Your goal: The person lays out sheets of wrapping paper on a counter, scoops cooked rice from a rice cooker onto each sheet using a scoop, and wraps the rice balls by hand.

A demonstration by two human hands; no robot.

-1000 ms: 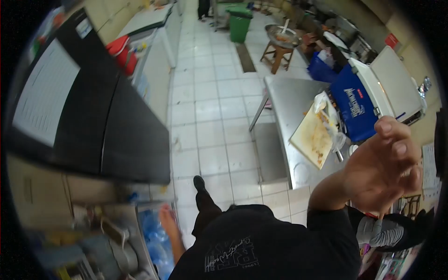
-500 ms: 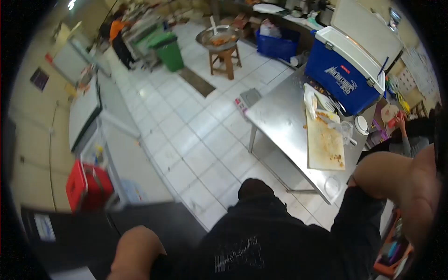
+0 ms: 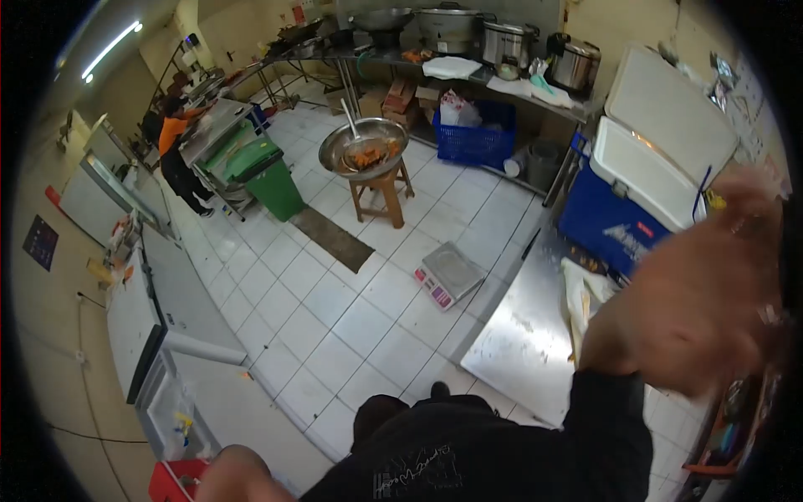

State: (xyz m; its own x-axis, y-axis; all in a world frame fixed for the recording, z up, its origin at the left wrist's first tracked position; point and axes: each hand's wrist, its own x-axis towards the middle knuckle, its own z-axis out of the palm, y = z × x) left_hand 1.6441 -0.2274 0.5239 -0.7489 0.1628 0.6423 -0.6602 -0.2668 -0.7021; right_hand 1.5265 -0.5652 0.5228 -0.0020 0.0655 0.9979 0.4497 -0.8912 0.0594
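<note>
My right hand (image 3: 703, 305) is raised close to the camera at the right edge, large and smeared by motion. Its fingers cannot be made out, nor whether it holds anything. It hides part of the steel table (image 3: 523, 335) and of the blue cooler box (image 3: 594, 209), which has a white lid. A pale cloth or bag (image 3: 577, 293) lies on that table beside the hand. Of my left arm, only a blurred bare part (image 3: 238, 477) shows at the bottom, before a red box (image 3: 171, 478); the left hand itself is out of view.
A scale (image 3: 452, 272) lies on the tiled floor. Behind it, a wok (image 3: 364, 149) of food stands on a wooden stool (image 3: 381, 201), near a green bin (image 3: 268, 184). A co-worker in orange (image 3: 173, 134) stands far left. Chest freezers (image 3: 196, 293) line the left; pots (image 3: 577, 63) stand on the back counter.
The view has tilted up and shifted, showing more of the back counter. My right arm has swung up and inward, now covering the cutting board. My left arm sits lower in view.
</note>
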